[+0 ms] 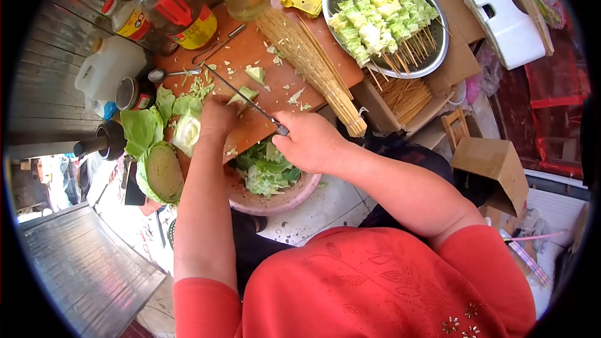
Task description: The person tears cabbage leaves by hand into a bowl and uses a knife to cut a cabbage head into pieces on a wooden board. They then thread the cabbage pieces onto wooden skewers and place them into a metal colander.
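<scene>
My right hand (312, 142) is closed round the handle of a knife (245, 99), whose thin blade points up and left across an orange-brown board (275, 91). My left hand (218, 116) has its fingers curled at a pale green piece of cabbage (245, 94), right beside the blade; the fingertips are partly hidden. Just left of that hand lies a cut chunk of cabbage (187, 133). A larger cabbage half (164, 172) and loose leaves (139, 131) are further left. Below the board's near edge, a pink basin (294, 203) holds cabbage scraps (266, 172).
A metal colander (438, 56) with skewered cabbage (385, 22) stands at upper right, above a cardboard box of bamboo skewers (404, 100). A straw bundle (313, 69) lies across the board. Bottles (175, 9), a jug (116, 66) and a spoon (159, 75) are at upper left.
</scene>
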Available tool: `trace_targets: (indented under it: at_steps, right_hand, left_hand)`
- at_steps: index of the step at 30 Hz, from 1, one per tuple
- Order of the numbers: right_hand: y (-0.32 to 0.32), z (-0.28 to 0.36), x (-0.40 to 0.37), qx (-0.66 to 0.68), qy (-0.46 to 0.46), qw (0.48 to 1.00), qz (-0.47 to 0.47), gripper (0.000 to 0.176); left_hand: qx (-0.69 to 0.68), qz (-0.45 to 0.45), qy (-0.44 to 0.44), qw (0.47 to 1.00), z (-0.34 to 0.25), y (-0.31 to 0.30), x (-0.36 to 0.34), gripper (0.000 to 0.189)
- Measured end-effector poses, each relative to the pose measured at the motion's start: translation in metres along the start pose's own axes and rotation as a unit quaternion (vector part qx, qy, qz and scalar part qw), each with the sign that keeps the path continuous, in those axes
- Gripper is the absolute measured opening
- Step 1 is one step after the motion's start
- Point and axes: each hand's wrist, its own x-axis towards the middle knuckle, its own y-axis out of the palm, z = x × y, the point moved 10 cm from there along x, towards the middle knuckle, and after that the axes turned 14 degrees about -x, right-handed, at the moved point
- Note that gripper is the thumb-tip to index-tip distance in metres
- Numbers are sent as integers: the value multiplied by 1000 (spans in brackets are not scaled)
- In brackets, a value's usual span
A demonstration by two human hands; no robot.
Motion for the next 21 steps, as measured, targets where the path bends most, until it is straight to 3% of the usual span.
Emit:
trace_targets:
  at_steps: [2,4,8,10,21]
  right_hand:
    - [8,-2,-3,-17,13,999,27,30]
    - [14,-7,-5,-25,23,999,31,30]
    - [18,-9,-7,-26,32,998,46,26]
    - [19,-10,-6,-25,22,999,39,25]
    - [20,-4,-5,-46,6,998,51,27]
  left_hand:
    - [-24,-21,-13,999,2,-2,-2,39]
    - [-71,-28,-81,994,7,-5,-8,35]
    - [-89,-26,-86,992,8,-7,-13,36]
    - [-203,-5,-127,971,17,-3,-16,32]
    - [-247,-37,-101,963,25,-1,-5,18]
